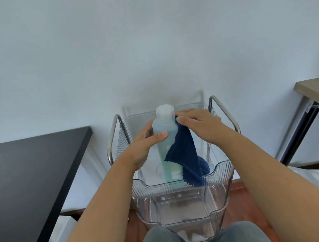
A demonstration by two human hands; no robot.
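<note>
The left hand (144, 144) curls round the pale bottle (164, 124), upright in the clear top tray (219, 166), while the right hand (199, 124) pinches the blue cloth (185, 154) to its shoulder, so a hard wipe could tip it over.

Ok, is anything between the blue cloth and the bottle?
Nothing visible. The right hand holds the blue cloth straight against the bottle near its cap, while the left hand grips the other side.

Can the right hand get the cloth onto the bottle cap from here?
Probably yes. The right hand pinches the cloth at the bottle shoulder, just under the bare cap; the left hand holds lower down.
</note>
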